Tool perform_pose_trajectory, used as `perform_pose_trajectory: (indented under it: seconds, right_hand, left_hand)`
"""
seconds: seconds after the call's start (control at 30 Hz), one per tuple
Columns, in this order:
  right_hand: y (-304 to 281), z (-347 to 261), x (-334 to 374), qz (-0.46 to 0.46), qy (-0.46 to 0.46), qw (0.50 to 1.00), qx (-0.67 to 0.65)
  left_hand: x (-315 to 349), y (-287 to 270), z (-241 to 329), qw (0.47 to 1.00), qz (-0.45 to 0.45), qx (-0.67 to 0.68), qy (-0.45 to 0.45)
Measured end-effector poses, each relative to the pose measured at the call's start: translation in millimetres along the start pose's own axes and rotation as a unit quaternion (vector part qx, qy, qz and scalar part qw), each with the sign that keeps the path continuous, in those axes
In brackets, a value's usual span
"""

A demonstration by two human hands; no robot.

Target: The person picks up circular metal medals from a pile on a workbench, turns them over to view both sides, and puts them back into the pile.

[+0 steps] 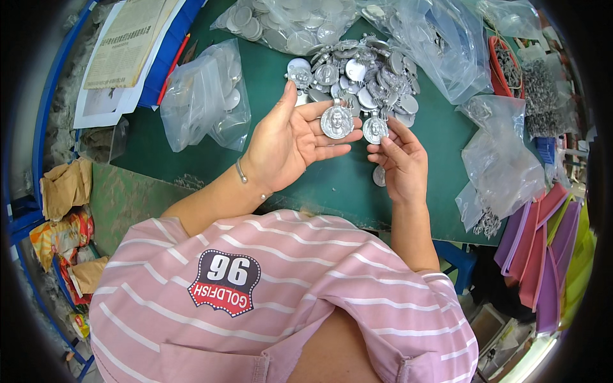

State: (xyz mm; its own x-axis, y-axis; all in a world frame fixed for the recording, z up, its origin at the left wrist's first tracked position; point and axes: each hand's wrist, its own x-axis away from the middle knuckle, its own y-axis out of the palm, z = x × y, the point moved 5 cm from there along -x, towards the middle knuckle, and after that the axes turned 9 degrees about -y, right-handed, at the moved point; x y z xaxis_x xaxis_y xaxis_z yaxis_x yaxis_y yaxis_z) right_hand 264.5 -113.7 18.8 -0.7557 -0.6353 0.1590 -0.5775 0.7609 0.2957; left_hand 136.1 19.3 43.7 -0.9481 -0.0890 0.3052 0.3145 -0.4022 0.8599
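My left hand (276, 142) is turned palm up, its thumb raised and its fingers stretched to the right. Across those fingers lies a round silver pendant (336, 122) with a raised face on it and a loop at the top. Just to the right, my right hand (407, 163) pinches a smaller silver pendant (375, 130) between thumb and fingertips, its face side up. Beyond both hands is a heap of silver pendants (384, 86), some showing smooth backs. One more silver disc (379, 176) lies on the table, partly covered by my right hand.
Clear bags of silver discs (297, 32) lie on the green table (306, 185) at the back and left (204, 96). To the right are plastic bags (501, 159) and a red container of small metal parts (504, 67). A blue tray (167, 60) and a red pencil (174, 69) lie left.
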Motion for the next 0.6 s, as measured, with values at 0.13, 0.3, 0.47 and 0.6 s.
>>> perform_pose_trajectory:
  seconds: [0.13,0.3,0.47,0.6]
  right_hand:
    - [2.0,5.2,3.3,-0.021,0.018,1.0,0.006]
    - [0.8,7.3,6.9,-0.013,0.017,1.0,0.0]
    - [-0.2,6.8,7.8,-0.006,0.02,1.0,-0.002]
    - [-1.3,7.1,8.6,-0.001,0.022,1.0,-0.009]
  left_hand:
    - [0.2,-1.7,-2.4,1.0,0.012,0.005,-0.01]
    - [-0.7,-4.3,-3.9,1.0,0.005,0.008,-0.011]
    - [-1.3,-5.2,-4.6,1.0,0.004,0.014,-0.015]
    - [-1.7,-4.9,-4.7,1.0,0.002,0.02,-0.016]
